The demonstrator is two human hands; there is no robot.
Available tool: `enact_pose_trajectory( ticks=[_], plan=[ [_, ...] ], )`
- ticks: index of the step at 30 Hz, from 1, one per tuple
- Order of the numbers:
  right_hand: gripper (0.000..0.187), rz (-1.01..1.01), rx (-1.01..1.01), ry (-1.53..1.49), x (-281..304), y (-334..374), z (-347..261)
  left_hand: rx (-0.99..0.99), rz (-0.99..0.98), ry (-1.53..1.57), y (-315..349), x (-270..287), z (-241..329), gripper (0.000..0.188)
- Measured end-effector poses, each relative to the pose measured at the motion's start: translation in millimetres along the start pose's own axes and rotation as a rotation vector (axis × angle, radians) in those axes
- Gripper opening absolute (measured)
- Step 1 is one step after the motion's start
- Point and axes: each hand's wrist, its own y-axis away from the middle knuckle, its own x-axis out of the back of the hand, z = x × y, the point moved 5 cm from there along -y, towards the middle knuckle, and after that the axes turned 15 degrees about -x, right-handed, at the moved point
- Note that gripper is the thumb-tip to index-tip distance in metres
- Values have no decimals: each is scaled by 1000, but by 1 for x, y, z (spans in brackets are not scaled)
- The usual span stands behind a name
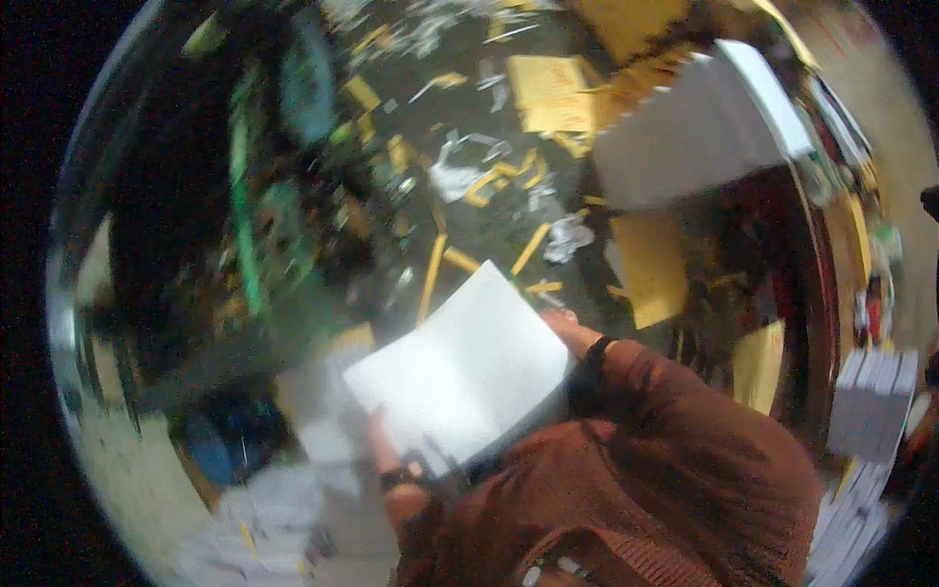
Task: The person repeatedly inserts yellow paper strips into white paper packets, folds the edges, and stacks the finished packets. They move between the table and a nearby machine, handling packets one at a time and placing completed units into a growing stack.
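Note:
A white sheet or thin stack of paper (440, 362) is held in front of my body, tilted, with a soft shaded bend down its middle. My left hand (382, 442) is closed on its lower left edge, the thumb side showing and the other fingers hidden beneath. On the right edge, my right hand (570, 330) grips the paper from the side; most of its fingers are hidden behind it. How many sheets there are cannot be made out. Dark bands circle both wrists.
Yellow strips (433, 274) and crumpled white scraps (569, 238) litter the dark floor ahead. A tall paper stack (685, 132) stands at the far right, with a yellow sheet (650, 269) below it. Green machinery (245, 186) is at left. More white stacks (866, 406) sit at right.

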Motion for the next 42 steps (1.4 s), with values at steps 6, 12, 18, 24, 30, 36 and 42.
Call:
enact_pose_trajectory(
  ticks=[6,12,18,24,30,36,42],
  plan=[
    [39,137,38,-445,150,57,182,-6,-273,-91,45,-253,4,42],
    [36,391,-55,-1002,240,194,400,-131,-635,-357,145,-523,-6,55],
    [33,778,-66,-1587,308,355,568,-434,-1099,-564,296,-770,-54,39],
    [30,1126,147,-1977,380,501,674,-308,-1631,-551,455,-959,-133,58],
    [27,1276,393,-2218,467,581,754,-259,-1883,-628,581,-1130,-222,67],
    [26,1346,191,-2270,501,572,847,-375,-2048,-688,630,-1264,-335,54],
    [27,1287,-430,-1833,478,526,916,-170,-2187,-846,619,-1327,-455,55]
  ],
)
